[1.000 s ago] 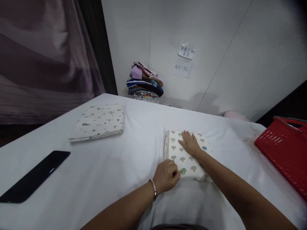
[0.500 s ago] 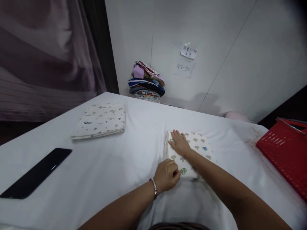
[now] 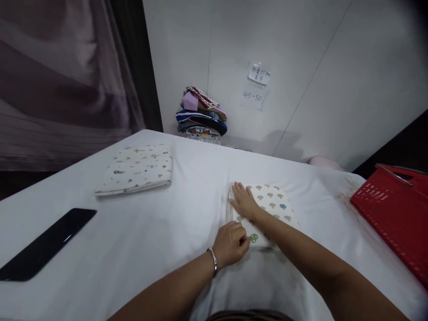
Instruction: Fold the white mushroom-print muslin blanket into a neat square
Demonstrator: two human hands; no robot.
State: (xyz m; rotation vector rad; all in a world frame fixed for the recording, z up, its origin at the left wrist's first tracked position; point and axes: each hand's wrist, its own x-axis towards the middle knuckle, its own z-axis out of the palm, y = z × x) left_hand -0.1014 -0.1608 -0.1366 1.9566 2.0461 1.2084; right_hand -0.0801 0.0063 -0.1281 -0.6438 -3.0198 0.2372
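A folded white cloth [image 3: 272,203] printed with mushrooms lies on the white-covered table, right of centre. My right hand [image 3: 244,203] rests flat on its upper left part, fingers stretched out and a little apart. At the near left corner, my left hand [image 3: 230,243], with a silver bangle on its wrist, is closed with curled fingers on the cloth's edge; the fingertips are partly hidden. Farther left lies a second folded white cloth [image 3: 140,167] with a small grey print, touched by neither hand.
A black flat panel [image 3: 50,243] lies at the table's left. On the right stands a red plastic basket [image 3: 394,218] with a metal handle. Beyond the far edge is a stack of folded fabrics [image 3: 202,116] against the wall. Handwritten paper signs [image 3: 254,96] hang there.
The view has shifted slightly, so everything sits a little farther left. Both hands keep nearly the same place on the mushroom-print cloth.
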